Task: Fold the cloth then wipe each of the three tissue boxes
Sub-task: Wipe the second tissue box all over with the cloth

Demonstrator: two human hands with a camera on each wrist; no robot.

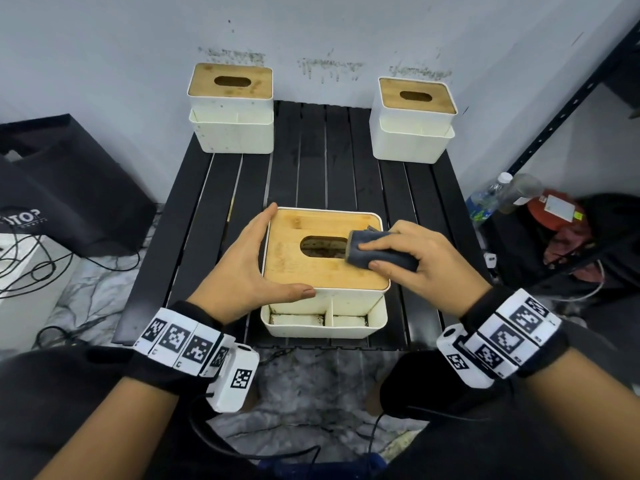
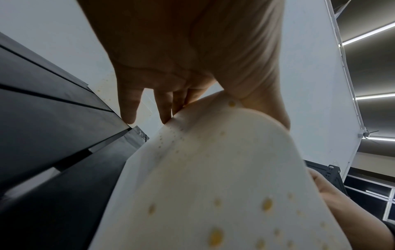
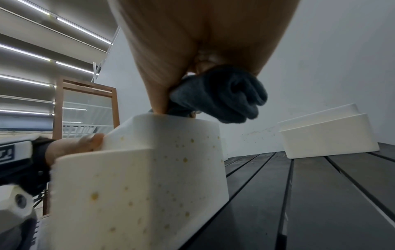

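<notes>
R hand (image 1: 427,259) grip curled round folded grey cloth (image 1: 377,252), pressing it on near box (image 1: 325,268) lid at 3 o'clock of slot. L hand (image 1: 249,261) flat, fingers straight vs box's 9 o'clock side. Box white w/ yellow specks, wood lid, near counter (image 1: 311,174) edge.

Even, diffuse light in the head view — strong wide-angle bending at the edges. Wrist views are dimmer and soft close up, with bright ceiling light strips (image 3: 32,81) — palms in shadow.

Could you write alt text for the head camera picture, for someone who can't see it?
A right hand presses a folded grey cloth onto the wooden lid of the nearest tissue box, which the left hand steadies; two more boxes stand behind.
</notes>
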